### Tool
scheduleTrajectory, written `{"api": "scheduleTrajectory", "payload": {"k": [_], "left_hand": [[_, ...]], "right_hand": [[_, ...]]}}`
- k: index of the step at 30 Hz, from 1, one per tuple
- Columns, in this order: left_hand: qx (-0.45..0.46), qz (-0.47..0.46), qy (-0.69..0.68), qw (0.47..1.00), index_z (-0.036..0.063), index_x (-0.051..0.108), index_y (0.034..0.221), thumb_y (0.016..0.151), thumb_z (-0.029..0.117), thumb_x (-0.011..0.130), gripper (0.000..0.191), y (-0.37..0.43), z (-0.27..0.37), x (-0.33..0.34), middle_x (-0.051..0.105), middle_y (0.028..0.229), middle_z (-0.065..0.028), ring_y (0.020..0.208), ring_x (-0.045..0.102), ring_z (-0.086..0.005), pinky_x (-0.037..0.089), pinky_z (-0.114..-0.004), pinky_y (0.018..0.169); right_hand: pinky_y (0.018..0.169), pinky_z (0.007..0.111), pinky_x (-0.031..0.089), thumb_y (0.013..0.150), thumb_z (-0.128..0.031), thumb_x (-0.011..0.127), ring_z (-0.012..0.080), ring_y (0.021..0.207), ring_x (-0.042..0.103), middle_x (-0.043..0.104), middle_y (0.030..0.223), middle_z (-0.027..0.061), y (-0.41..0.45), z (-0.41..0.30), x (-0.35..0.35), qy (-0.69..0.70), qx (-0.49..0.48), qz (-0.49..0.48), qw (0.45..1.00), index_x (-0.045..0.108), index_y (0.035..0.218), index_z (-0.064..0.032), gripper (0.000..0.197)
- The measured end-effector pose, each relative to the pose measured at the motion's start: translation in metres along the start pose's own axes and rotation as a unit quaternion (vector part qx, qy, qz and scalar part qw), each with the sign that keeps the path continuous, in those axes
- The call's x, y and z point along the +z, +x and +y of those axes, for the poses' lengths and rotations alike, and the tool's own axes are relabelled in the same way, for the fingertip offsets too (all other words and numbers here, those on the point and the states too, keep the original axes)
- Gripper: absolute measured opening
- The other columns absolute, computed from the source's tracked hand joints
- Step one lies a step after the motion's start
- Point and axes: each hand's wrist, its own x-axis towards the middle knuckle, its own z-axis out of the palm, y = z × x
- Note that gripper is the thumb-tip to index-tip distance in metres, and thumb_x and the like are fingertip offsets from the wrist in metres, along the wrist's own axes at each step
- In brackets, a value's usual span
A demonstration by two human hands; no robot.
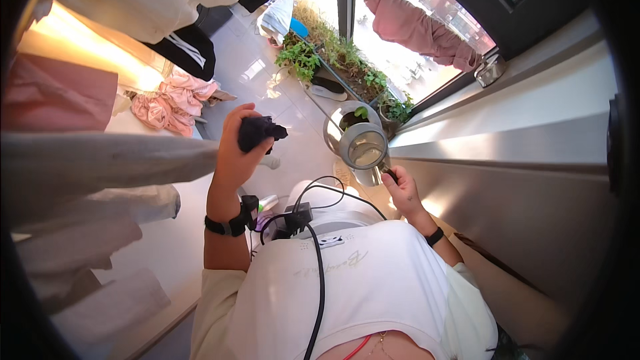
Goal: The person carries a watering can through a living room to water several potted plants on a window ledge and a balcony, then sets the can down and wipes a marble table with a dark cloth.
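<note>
My left hand is raised on the left and grips a dark, uneven black object, whose kind I cannot make out. On the other side, my right hand holds a clear pitcher by its dark handle. The pitcher's grey-rimmed round mouth faces up toward me, and some of the bottom shows through it. Just beyond it stands a pale round pot with a small green-leaved plant. The pitcher overlaps the near part of this pot in view.
A long planter of green plants runs along the window. A dark-and-white shoe lies beside it. Hanging clothes crowd the left, with a pink cloth heap. Black cables cross my front. A pink garment hangs at the window.
</note>
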Motion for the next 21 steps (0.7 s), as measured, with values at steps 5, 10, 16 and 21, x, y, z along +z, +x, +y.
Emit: {"api": "scheduleTrajectory", "payload": {"k": [5,10,16,21], "left_hand": [[-0.156,0.043,-0.244,0.956,0.0052,0.05,0.104,0.077,0.002,0.062,0.03,0.05,-0.02,-0.007,0.05,0.116,-0.0066,0.096,0.052,-0.0161,0.043,-0.026,0.08],[-0.341,0.06,-0.401,0.848,0.011,0.054,0.104,0.081,0.01,0.06,0.024,0.105,-0.071,-0.014,0.061,0.092,-0.0034,0.08,0.058,-0.0124,0.047,-0.025,0.061],[-0.416,0.068,-0.458,0.783,0.0113,0.054,0.104,0.08,0.011,0.062,0.025,0.164,-0.166,-0.019,0.06,0.09,-0.005,0.077,0.059,-0.0164,0.048,-0.026,0.057],[-0.452,0.094,-0.448,0.765,0.0072,0.054,0.101,0.08,0.015,0.062,0.024,0.209,-0.227,-0.003,0.059,0.09,-0.0053,0.076,0.058,-0.0147,0.048,-0.024,0.058]], "right_hand": [[0.055,0.019,0.033,0.085,-0.022,0.06,0.0039,0.062,0.038,0.046,0.068,-0.0052,0.035,-0.011,0.015,-0.035,-0.014,0.038,0.999,0.053,0.083,-0.0034,0.02],[0.055,0.02,0.033,0.085,-0.02,0.06,0.0041,0.062,0.038,0.046,0.067,-0.0048,0.063,0.005,0.01,-0.027,-0.033,0.128,0.991,0.053,0.08,-0.0037,0.019],[0.054,0.02,0.033,0.085,-0.018,0.058,0.0037,0.061,0.038,0.046,0.066,-0.0047,0.095,0.013,0.03,-0.023,-0.012,0.229,0.973,0.053,0.077,-0.0029,0.018],[0.054,0.02,0.033,0.085,-0.019,0.058,0.0038,0.061,0.038,0.046,0.066,-0.0047,0.113,0.026,0.056,-0.021,0.004,0.34,0.94,0.052,0.077,-0.003,0.019]]}}
